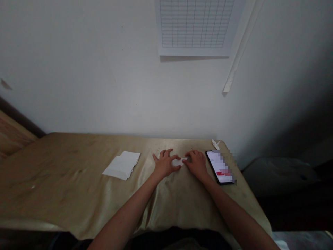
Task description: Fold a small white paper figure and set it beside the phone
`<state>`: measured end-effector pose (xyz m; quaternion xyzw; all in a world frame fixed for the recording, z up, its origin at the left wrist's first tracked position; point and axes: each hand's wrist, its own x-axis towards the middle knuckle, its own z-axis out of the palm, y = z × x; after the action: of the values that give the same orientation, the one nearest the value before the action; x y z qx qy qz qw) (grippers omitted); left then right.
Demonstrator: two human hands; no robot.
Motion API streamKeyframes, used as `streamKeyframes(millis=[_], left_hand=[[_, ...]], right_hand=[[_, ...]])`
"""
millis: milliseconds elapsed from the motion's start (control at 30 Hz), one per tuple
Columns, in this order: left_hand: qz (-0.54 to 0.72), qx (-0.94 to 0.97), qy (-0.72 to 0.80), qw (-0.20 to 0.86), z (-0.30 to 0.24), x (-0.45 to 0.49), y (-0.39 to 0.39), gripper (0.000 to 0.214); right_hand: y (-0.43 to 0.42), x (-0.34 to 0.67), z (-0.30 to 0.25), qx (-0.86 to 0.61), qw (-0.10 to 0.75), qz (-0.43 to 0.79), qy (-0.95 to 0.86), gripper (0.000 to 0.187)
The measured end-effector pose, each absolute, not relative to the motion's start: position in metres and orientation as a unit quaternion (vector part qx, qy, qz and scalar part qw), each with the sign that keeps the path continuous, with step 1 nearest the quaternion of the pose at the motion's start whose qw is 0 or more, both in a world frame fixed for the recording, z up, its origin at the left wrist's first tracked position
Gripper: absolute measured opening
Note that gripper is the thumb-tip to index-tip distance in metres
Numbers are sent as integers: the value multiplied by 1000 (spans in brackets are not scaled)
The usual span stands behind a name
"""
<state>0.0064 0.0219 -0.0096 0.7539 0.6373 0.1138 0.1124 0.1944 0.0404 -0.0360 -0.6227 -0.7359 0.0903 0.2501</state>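
Note:
A small piece of white folded paper (177, 162) lies on the cloth-covered table between my two hands. My left hand (165, 164) has its thumb and index finger curved around the paper's left part, while its other fingers are spread. At the paper's right end, my right hand (197, 163) grips the edge with thumb and fingertips, its fingers bent. Just right of that hand lies a phone (217, 168) with a lit screen, partly blurred out. Left of my left hand is a small pile of white paper sheets (122, 165). The folds under my fingertips are partly hidden.
A shiny tan cloth (65, 180) covers the table, wrinkled near the front edge. A small folded white paper shape (215, 144) sits at the back right corner. Behind the table rises a white wall (104, 76) with a printed grid sheet (195, 26).

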Motion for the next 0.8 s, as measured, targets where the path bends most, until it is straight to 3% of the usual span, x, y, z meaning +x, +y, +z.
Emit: streamKeyframes(millis=[300,800], left_hand=[[110,753,640,109,-13,7,23,43],[117,756,634,115,-14,5,24,41]], right_hand=[[42,196,-34,-613,249,81,-746,14],[55,200,-35,-619,239,86,-743,19]])
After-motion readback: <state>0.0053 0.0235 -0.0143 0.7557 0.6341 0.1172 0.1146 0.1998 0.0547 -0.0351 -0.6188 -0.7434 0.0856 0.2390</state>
